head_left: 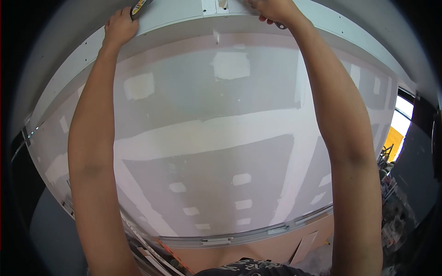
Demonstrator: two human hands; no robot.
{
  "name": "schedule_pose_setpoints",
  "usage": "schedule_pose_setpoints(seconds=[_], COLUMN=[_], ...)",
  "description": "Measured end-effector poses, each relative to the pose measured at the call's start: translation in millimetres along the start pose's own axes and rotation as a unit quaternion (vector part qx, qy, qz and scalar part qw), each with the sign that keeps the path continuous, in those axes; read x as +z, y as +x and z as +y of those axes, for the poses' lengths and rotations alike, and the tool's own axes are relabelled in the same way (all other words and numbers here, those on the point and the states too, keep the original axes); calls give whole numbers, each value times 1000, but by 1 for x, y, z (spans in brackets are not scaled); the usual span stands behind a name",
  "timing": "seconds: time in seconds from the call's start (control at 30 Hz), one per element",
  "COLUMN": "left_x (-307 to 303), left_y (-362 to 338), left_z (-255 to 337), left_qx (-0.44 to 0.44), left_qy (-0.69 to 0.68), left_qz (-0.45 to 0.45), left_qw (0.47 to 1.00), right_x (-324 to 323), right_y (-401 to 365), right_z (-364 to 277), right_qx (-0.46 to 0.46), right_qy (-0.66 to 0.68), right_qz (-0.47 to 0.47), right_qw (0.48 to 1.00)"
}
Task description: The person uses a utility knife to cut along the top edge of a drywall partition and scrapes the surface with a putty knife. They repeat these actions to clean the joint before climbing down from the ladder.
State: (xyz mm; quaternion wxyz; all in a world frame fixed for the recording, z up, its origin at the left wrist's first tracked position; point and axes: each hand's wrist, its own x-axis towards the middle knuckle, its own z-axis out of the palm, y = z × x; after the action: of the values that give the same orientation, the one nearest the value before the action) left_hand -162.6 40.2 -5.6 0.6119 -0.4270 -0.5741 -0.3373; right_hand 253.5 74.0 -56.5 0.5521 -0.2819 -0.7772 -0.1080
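Both my arms reach up to a white plasterboard bulkhead (170, 14) at the top of the view. My left hand (121, 28), at the upper left, is closed around a black-and-yellow handled tool (139, 8); its far end runs out of the frame. Near the top edge, my right hand (275, 10) grips a dark-handled tool (280, 25), of which only the rounded handle end with a hole shows. Between the hands, a joint strip (215, 6) with screw heads marks the bulkhead. The working ends of both tools are out of view.
Below the bulkhead stands a plasterboard wall (207, 170) with white filler patches and bands. Metal strips (221, 241) lie along its foot. Long trim pieces (149, 257) are at lower left, a loose board (304, 247) at lower right. Clutter (391, 207) fills the right side near a bright opening.
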Motion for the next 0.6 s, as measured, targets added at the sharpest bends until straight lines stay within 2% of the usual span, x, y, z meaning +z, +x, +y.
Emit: schedule_pose_setpoints(seconds=[0.17, 0.23, 0.33, 0.47, 0.6], left_x=[-4, -6, -2, 21, 18], left_y=[-4, -2, -2, 8, 9], left_z=[6, 7, 2, -21, -19], left_qx=[-3, -3, 13, 37, 39], left_qy=[5, 3, 10, 17, 1], left_qz=[2, -3, 9, 37, 33], left_qw=[1000, 1000, 1000, 998, 999], right_x=[-1, 8, 13, 21, 18], right_y=[0, 7, 7, 6, -1], right_z=[-6, 3, 8, 13, 11], right_qx=[35, -37, -11, -31, -37], right_qy=[-15, -47, -29, -46, -57], right_qz=[-28, 19, 11, 22, 18], right_qw=[999, 998, 999, 998, 998])
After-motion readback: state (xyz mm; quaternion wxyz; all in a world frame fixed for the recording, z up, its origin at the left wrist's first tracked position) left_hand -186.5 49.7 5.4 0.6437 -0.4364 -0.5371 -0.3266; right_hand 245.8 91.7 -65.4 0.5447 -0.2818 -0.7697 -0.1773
